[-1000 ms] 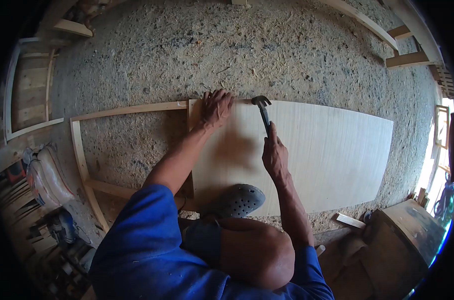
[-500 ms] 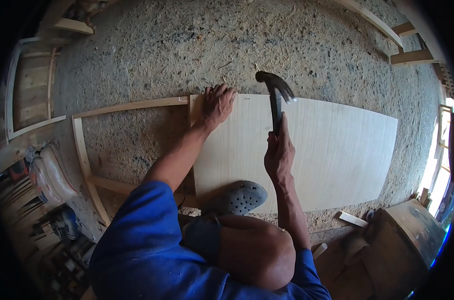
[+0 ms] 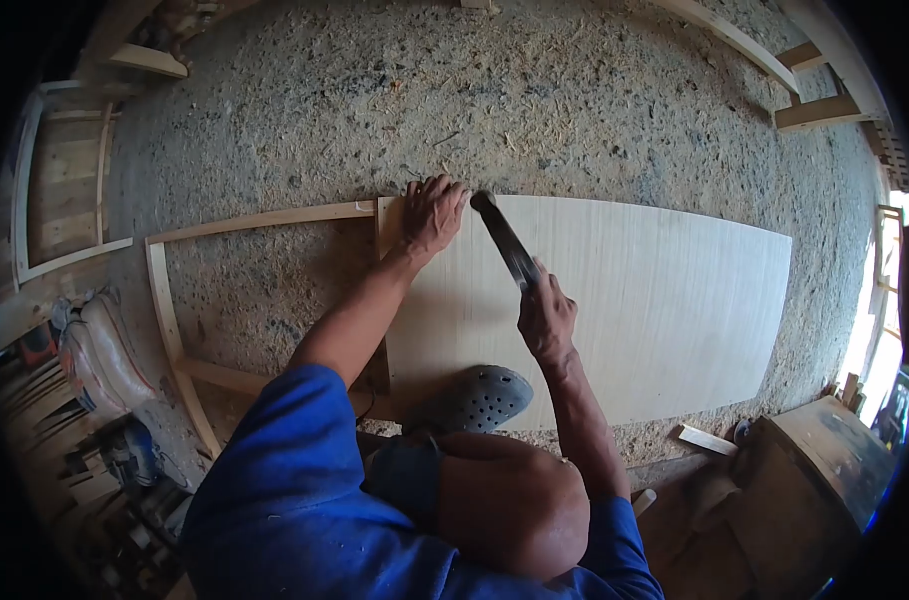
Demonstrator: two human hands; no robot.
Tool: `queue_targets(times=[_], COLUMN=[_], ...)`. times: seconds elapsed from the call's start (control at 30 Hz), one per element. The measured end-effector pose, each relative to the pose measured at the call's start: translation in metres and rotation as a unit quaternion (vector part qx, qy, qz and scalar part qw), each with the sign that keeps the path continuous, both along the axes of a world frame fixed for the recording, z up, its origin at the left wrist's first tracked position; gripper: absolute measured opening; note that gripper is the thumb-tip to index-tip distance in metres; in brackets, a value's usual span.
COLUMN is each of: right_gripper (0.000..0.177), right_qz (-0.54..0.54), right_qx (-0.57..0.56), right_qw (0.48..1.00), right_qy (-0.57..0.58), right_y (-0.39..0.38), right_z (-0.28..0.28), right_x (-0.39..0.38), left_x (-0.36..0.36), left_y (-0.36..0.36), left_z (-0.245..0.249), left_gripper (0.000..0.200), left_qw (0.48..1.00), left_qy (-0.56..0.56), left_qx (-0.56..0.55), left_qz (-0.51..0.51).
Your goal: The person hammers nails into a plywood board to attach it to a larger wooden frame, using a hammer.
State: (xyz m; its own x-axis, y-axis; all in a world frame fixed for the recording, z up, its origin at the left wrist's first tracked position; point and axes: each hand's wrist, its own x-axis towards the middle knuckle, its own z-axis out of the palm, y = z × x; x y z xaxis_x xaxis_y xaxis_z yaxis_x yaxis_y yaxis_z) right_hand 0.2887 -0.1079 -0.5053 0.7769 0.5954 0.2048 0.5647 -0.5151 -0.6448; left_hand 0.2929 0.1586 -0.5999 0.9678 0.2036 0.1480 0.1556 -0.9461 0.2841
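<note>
Shavings (image 3: 544, 100) litter the floor (image 3: 314, 150). 1 hammer (image 3: 505, 240) is in the right hand (image 3: 548, 320), fingers wrapped around its handle, its head just beside the left hand (image 3: 434, 218). That hand lies on 1 panel (image 3: 644, 300) at the far edge, fingers bent and slightly spread. 1 frame (image 3: 264, 219) runs left from those fingers; 1 shoe (image 3: 486, 397) is on the panel. Well left of the fingers, marks on 1 sack (image 3: 109, 350) are too blurred to read.

Interior: dim overall. Daylight: opening (image 3: 874, 325) beyond the floor's (image 3: 454, 110) right edge, blown out to white. Panel (image 3: 634, 310): brightest toward right end; soft shadow beside left forearm (image 3: 362, 308). Hammer (image 3: 505, 240): smeared by motion. Lens: fisheye, panel edges bowed, picture corners black.
</note>
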Motion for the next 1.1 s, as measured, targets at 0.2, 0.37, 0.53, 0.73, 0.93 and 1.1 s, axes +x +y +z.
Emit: queue_targets(times=[0.2,0.37,0.53,0.73,0.93,1.1], right_gripper=[0.058,0.057,0.049,0.030,0.019,0.036], right_qz=[-0.128,-0.258,-0.397,-0.611,-0.971,-0.842], right_qx=[-0.079,-0.038,-0.005,-0.083,-0.115,-0.222], right_qw=[0.972,0.959,0.908,0.786,0.127,0.371], right_qy=[0.179,0.111,0.134,-0.039,-0.169,0.322], right_y=[-0.026,-0.091,-0.130,-0.236,-0.449,-0.522], right_z=[0.023,-0.003,-0.026,0.002,-0.032,-0.116], right_x=[-0.012,-0.074,-0.124,-0.179,-0.388,-0.521], left_x=[-0.003,-0.001,0.020,0.060,0.071,0.064], left_y=[-0.003,-0.004,-0.035,0.010,-0.005,0.005], left_z=[0.002,0.000,-0.010,-0.047,-0.020,-0.024], left_gripper=[0.021,0.021,0.027,0.037,0.037,0.033], left_qw=[0.999,0.999,0.991,0.989,0.988,0.992], left_qy=[0.023,0.026,-0.054,0.050,0.124,0.074], left_qx=[-0.034,-0.019,-0.098,-0.116,-0.061,-0.059], left_qz=[0.010,0.016,-0.067,-0.072,-0.075,-0.086])
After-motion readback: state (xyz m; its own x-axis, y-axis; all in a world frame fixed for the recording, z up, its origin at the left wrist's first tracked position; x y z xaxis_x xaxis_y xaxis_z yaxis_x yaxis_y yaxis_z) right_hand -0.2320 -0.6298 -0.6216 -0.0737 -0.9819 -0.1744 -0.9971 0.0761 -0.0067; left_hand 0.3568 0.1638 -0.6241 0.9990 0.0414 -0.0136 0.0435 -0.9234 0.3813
